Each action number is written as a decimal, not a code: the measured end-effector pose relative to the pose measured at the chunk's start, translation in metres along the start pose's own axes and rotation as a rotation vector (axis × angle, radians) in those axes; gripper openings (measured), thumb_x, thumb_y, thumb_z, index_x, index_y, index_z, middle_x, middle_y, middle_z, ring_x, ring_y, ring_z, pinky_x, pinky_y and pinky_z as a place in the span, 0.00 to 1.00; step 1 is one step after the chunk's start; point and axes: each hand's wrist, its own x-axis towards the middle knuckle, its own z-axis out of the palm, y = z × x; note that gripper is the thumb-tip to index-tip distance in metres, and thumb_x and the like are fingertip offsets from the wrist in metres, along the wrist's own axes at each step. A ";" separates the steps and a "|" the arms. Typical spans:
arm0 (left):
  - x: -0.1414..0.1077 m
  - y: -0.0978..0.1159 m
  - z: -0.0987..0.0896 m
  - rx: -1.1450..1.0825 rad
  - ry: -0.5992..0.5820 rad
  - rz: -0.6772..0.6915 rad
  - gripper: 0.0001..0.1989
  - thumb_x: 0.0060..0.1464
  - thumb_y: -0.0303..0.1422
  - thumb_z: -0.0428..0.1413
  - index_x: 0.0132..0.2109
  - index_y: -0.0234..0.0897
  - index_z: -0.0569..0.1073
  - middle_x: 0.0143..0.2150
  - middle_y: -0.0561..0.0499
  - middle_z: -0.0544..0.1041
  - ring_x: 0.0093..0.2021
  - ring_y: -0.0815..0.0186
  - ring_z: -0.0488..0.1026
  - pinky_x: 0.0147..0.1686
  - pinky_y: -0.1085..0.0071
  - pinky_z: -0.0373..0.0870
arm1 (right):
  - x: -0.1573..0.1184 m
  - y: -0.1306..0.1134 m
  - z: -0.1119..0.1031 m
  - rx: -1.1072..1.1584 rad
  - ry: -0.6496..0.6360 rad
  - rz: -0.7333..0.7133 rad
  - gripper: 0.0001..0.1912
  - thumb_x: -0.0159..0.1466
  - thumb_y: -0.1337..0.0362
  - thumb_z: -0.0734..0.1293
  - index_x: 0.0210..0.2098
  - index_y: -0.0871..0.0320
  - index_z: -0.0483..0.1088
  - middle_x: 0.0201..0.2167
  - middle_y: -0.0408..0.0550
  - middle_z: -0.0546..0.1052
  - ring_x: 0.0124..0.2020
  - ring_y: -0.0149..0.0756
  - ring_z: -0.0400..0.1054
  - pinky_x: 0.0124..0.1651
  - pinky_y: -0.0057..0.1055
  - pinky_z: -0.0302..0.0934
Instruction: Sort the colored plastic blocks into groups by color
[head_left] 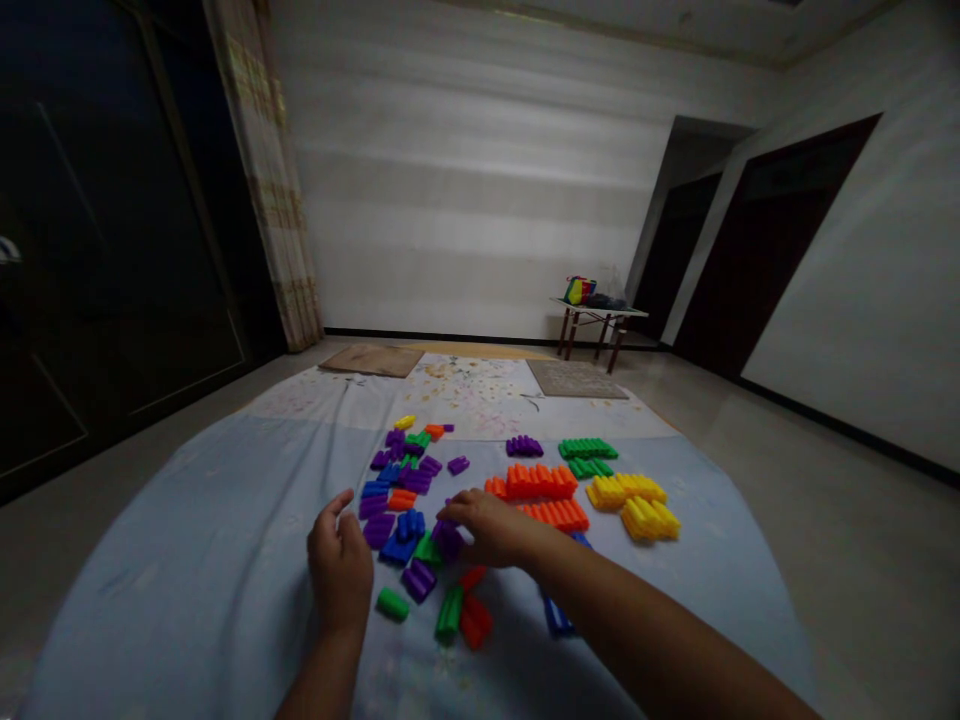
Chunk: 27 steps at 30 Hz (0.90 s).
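My right hand (486,527) reaches over the middle of the pile, its fingers closed at a purple ribbed plastic block (450,541). Part of that block is hidden under the fingers. My left hand (341,562) is raised at the left side of the pile, thumb and fingers apart, holding nothing. Close to it lie a flat purple block (379,531) and a blue block (402,540). Nearer to me are a green block (392,603), another purple block (419,579) and an orange block (475,622).
Sorted rows stand to the right: orange blocks (540,482), yellow blocks (649,520), green blocks (589,449) and purple blocks (523,446). Blue blocks (556,615) lie partly behind my right forearm. A light blue cloth (225,560) covers the table; a small side table (600,308) stands beyond.
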 end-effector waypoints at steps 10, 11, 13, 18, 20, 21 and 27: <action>0.002 -0.029 0.000 0.048 -0.112 -0.024 0.20 0.53 0.37 0.40 0.46 0.35 0.69 0.46 0.42 0.74 0.50 0.57 0.69 0.50 0.60 0.65 | 0.006 0.013 -0.001 -0.044 0.027 0.039 0.23 0.51 0.65 0.68 0.47 0.58 0.68 0.41 0.52 0.74 0.41 0.42 0.68 0.42 0.31 0.61; 0.002 -0.030 0.000 0.048 -0.124 -0.024 0.20 0.53 0.38 0.40 0.46 0.35 0.69 0.46 0.42 0.74 0.49 0.57 0.69 0.50 0.61 0.65 | 0.005 0.019 -0.008 -0.009 0.068 0.072 0.24 0.51 0.65 0.69 0.48 0.57 0.68 0.42 0.51 0.74 0.42 0.41 0.68 0.44 0.30 0.60; 0.002 -0.031 0.002 0.056 -0.147 -0.033 0.20 0.53 0.38 0.41 0.46 0.36 0.69 0.46 0.43 0.74 0.48 0.57 0.70 0.49 0.61 0.66 | 0.002 0.035 -0.024 0.042 0.155 0.172 0.24 0.53 0.63 0.69 0.50 0.56 0.67 0.44 0.50 0.73 0.43 0.39 0.68 0.46 0.29 0.60; 0.003 -0.034 0.005 0.059 -0.170 -0.049 0.19 0.53 0.39 0.41 0.46 0.37 0.69 0.46 0.44 0.74 0.47 0.57 0.71 0.48 0.61 0.67 | 0.005 0.092 -0.052 0.061 0.187 0.398 0.24 0.57 0.60 0.67 0.52 0.57 0.67 0.40 0.48 0.76 0.37 0.33 0.70 0.40 0.25 0.61; 0.004 -0.036 0.006 0.055 -0.173 -0.035 0.20 0.53 0.39 0.41 0.46 0.37 0.70 0.45 0.44 0.74 0.47 0.57 0.71 0.48 0.62 0.67 | 0.010 0.111 -0.057 0.050 0.163 0.463 0.29 0.55 0.63 0.69 0.55 0.59 0.63 0.41 0.48 0.76 0.36 0.32 0.71 0.38 0.24 0.62; 0.004 -0.038 0.007 0.058 -0.170 -0.030 0.20 0.53 0.39 0.41 0.46 0.37 0.70 0.45 0.44 0.75 0.47 0.57 0.71 0.48 0.61 0.67 | 0.014 0.118 -0.059 0.040 0.149 0.491 0.31 0.54 0.65 0.69 0.56 0.59 0.62 0.42 0.49 0.76 0.36 0.32 0.71 0.37 0.23 0.61; 0.004 -0.050 0.009 0.039 -0.167 0.002 0.20 0.54 0.41 0.41 0.47 0.38 0.69 0.46 0.44 0.74 0.49 0.58 0.70 0.48 0.62 0.67 | 0.039 0.133 -0.056 -0.028 -0.009 0.542 0.16 0.49 0.68 0.70 0.38 0.57 0.76 0.32 0.45 0.79 0.33 0.35 0.71 0.34 0.24 0.60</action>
